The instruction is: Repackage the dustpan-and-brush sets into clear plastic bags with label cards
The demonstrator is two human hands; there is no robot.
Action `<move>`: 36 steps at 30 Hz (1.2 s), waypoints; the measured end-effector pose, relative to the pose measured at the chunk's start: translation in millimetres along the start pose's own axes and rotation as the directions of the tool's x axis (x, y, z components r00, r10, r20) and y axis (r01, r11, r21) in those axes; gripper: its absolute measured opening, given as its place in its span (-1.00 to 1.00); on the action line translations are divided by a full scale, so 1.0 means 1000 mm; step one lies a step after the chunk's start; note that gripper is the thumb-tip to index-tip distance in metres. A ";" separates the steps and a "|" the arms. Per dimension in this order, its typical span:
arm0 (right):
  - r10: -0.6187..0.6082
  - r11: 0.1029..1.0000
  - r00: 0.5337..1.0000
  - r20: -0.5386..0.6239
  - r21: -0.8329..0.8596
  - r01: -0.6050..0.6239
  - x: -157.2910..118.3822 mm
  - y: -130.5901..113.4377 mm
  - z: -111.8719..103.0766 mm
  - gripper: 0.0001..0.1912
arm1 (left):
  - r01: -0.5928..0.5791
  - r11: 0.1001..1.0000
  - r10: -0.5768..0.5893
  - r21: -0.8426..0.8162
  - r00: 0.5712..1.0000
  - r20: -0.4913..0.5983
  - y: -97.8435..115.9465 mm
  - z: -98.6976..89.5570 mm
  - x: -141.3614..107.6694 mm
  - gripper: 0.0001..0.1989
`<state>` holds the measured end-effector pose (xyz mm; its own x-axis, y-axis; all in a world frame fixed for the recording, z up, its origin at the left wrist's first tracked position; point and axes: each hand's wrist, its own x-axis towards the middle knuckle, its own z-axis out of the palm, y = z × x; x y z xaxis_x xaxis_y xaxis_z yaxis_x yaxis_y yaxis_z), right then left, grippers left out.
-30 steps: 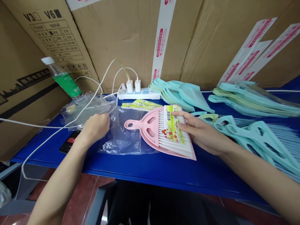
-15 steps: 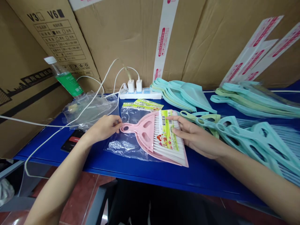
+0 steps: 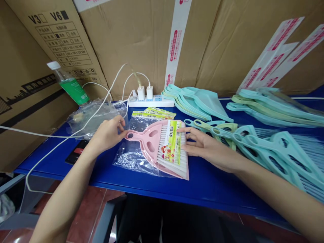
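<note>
Blue worktop carried a pink dustpan lying crosswise, handle tip at the left grip, hold unclear; the right grip lay spread open on its white-bristled brush.

One pink dustpan, two white chargers, one power strip.

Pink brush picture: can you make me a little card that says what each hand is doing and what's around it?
left hand: at the handle end of the pink brush
right hand: fingers against the brush's right side, beside the label
label: green, yellow and white card on the white bristles
under the brush: clear plastic bag
nearby: teal and green brushes, white power strip
surface: blue table
</note>
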<state>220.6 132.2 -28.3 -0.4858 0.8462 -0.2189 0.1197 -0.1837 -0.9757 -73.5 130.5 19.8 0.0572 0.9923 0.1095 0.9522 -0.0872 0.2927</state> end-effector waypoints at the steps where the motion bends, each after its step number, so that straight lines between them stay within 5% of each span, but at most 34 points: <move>1: -0.008 1.000 1.000 0.001 -0.013 0.008 0.001 0.000 0.001 -0.35 | -0.003 1.000 0.003 0.011 1.000 -0.002 0.000 0.000 0.000 -0.83; 18: -0.046 0.996 0.999 -0.021 -0.072 0.045 0.000 -0.001 0.006 -0.34 | 0.021 0.995 -0.023 0.092 0.999 0.023 0.004 -0.001 0.001 -0.87; 36: -0.071 0.976 0.997 0.012 -0.203 0.072 -0.002 -0.001 0.004 -0.41 | 0.084 0.926 -0.090 0.369 0.996 0.001 -0.013 -0.020 -0.004 -0.90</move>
<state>217.8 128.9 -26.8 -0.5039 0.8508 -0.1490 0.2579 -0.0164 -0.9660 -92.1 126.4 34.4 -0.0287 0.9962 0.0822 0.9969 0.0345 -0.0701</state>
